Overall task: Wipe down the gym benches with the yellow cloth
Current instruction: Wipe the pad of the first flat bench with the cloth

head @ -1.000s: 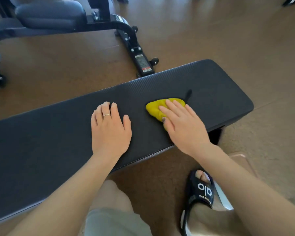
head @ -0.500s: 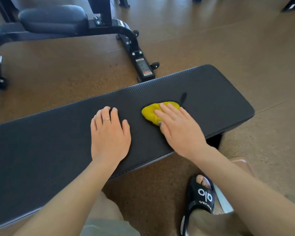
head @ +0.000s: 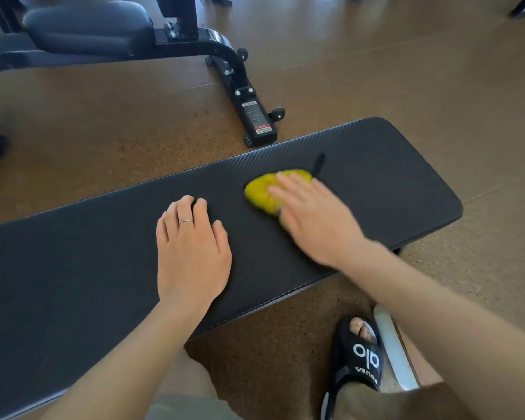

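- The right hand's fingers (head: 288, 184) lie fairly straight and close together on top of the yellow cloth (head: 262, 190), pressing it flat against the bench (head: 391, 183); they are blurred, so finer detail of their hold cannot be told.
- The right hand (head: 319, 219) covers the near right part of the cloth, leaving its far and left parts showing.
- The yellow cloth sits bunched on the bench pad, toward the right end and about midway across its width.
- A short dark strip (head: 318, 163) lies on the pad, touching the cloth's far right edge.
- The left hand's fingers (head: 184, 212) are straight and nearly together, holding nothing, laid flat on the pad; one wears a thin ring (head: 186, 221).
- The left hand (head: 191, 253) rests palm down near the bench's front edge, apart from the cloth.
- A foot in a black slide sandal (head: 358, 359) stands on the brown floor (head: 422, 71) just in front of the bench.
- A second padded bench (head: 85, 25) with a black frame stands beyond on the floor.
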A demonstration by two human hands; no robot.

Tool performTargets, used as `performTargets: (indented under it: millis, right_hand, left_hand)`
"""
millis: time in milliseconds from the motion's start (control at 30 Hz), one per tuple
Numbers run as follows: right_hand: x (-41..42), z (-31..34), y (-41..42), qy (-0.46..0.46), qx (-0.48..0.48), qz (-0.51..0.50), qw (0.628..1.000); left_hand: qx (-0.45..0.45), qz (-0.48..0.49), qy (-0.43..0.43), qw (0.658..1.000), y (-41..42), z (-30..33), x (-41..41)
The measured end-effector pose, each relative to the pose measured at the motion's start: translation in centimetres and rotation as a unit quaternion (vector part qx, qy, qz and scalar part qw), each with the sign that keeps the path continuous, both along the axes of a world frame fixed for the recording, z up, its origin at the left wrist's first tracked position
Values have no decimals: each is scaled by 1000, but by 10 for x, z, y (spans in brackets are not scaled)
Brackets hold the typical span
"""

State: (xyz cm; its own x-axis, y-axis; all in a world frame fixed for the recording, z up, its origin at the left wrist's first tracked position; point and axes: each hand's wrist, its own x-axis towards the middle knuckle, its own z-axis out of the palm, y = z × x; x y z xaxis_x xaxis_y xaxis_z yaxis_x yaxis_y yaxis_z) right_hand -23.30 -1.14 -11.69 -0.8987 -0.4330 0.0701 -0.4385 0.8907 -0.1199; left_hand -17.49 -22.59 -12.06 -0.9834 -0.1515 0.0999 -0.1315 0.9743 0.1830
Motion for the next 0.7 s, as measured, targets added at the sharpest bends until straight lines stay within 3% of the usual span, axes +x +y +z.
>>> performTargets:
  millis: [100, 167, 300, 433, 500, 633, 700]
  right_hand:
    - [-56, 0, -4, -11, -21, -131, 991]
    - [-53, -5, -36, 5, -24, -159, 987]
    - [-15, -5, -78, 5, -48, -21, 999]
    - [-56, -2, -42, 18, -35, 37, 999]
    - [-91, -3, 6, 63, -41, -32, 997]
    - [-112, 1, 58, 7, -55, -238, 970]
    - [-99, 1, 23, 44, -48, -223, 973]
  left_hand:
    - [3, 5, 0, 1000, 1, 0, 0]
    - [-3, 3, 2, 1000, 2, 0, -1]
    - [-12, 1, -3, 1000, 1, -1, -2]
    - [-12, 6, 3, 1000, 1, -1, -1]
    - [-7, 2, 4, 1000, 1, -1, -2]
    - [-4, 4, 7, 1000, 4, 1, 0]
    - [-2, 9, 0, 1000, 5, 1, 0]
